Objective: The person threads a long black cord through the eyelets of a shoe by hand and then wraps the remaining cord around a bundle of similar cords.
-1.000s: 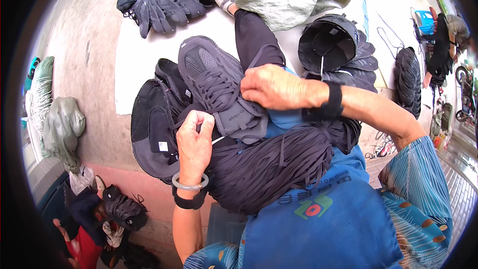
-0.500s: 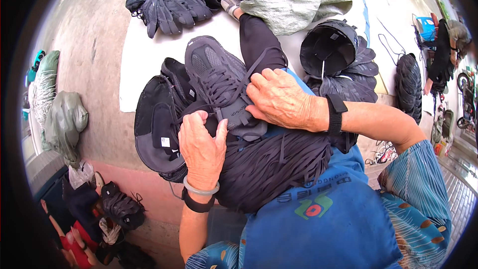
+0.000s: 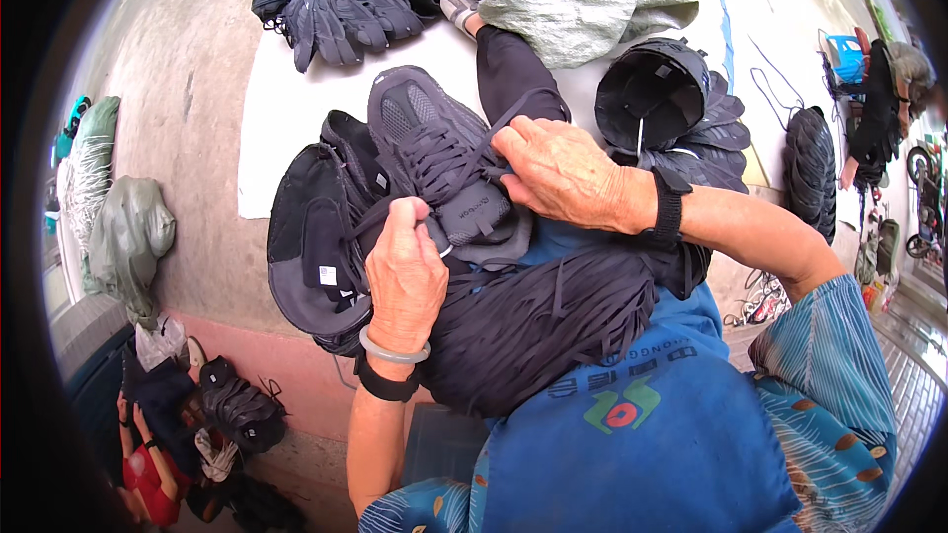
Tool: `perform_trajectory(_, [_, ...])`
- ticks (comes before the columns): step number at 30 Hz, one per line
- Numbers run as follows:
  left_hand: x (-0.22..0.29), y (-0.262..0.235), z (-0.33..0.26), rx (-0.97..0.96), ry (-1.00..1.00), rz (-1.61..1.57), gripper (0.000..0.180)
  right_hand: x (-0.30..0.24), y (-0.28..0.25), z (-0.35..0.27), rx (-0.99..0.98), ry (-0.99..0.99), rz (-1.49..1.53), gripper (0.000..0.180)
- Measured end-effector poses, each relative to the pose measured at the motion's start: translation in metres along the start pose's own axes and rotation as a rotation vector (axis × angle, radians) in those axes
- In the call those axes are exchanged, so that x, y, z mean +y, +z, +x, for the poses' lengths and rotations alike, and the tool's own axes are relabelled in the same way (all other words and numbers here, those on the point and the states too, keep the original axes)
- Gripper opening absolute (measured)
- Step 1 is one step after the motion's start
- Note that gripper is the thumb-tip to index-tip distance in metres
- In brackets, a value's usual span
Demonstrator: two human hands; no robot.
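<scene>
A dark grey sneaker upper, with crossed laces and a padded tongue, lies over my lap, toe pointing away. At its left side my left hand is closed, fingertips pinching a dark shoelace by the eyelets; a small pale bit shows by its thumb. On the other side my right hand pinches the lace close to the top eyelets, and a lace strand runs up from its fingers. Left of this upper rest more black uppers, nested together. A thick bundle of dark laces covers my lap.
Stacked uppers stand at the right on a white sheet. More uppers and a pale green sack lie at the far side. A person in red sits at lower left. Another stack lies farther right.
My right hand has moved slightly up and away from the tongue. The left hand has risen a little, with its fingers drawn closer together. The tongue shows more fully.
</scene>
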State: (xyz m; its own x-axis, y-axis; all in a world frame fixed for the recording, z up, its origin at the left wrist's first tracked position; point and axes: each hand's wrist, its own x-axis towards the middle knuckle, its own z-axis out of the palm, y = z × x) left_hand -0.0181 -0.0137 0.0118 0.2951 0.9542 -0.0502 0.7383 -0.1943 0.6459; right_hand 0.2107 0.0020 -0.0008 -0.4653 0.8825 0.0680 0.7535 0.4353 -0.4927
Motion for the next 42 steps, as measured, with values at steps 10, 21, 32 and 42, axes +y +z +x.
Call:
perform_trajectory(10, [0.014, 0.001, 0.004, -0.037, 0.246, 0.416, 0.014, -0.008, 0.002, 0.002, -0.155, -0.212, 0.043, 0.020])
perform_trajectory(21, [0.013, -0.006, 0.009, 0.074, 0.270, 0.051, 0.011, -0.021, 0.001, 0.016, 0.020, -0.443, -0.327, 0.016])
perform_trajectory(32, [0.080, -0.111, 0.027, 0.197, 0.091, -0.847, 0.011, -0.063, -0.079, 0.051, 0.033, -0.199, 0.995, 0.011])
perform_trajectory(42, [0.071, -0.105, 0.020, 0.229, 0.077, -1.028, 0.012, -0.051, -0.112, 0.044, -0.068, 0.146, 1.518, 0.015])
